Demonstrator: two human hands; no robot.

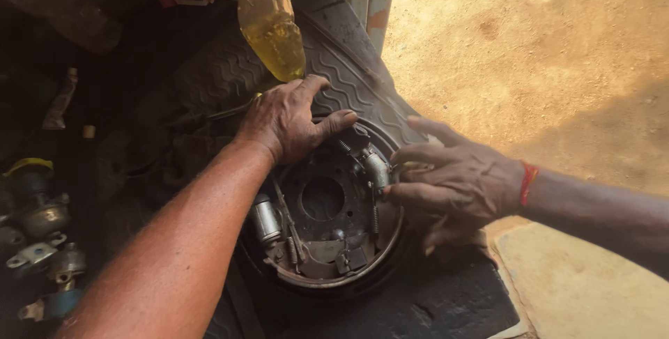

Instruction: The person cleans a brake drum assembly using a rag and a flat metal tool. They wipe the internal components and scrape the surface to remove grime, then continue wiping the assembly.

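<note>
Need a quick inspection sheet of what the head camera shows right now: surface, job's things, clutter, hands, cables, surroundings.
Surface: black ribbed rubber mat, dusty.
Job's things: round drum brake plate with springs lies flat; small metal cylinder at its right edge.
Clutter: plastic bottle of yellow liquid behind the plate; metal fittings far left.
Hands: left hand rests on the plate's upper rim; right hand, fingers at the cylinder.
Cables: nothing seen.
Surroundings: sandy ground to the right, sunlit.
</note>
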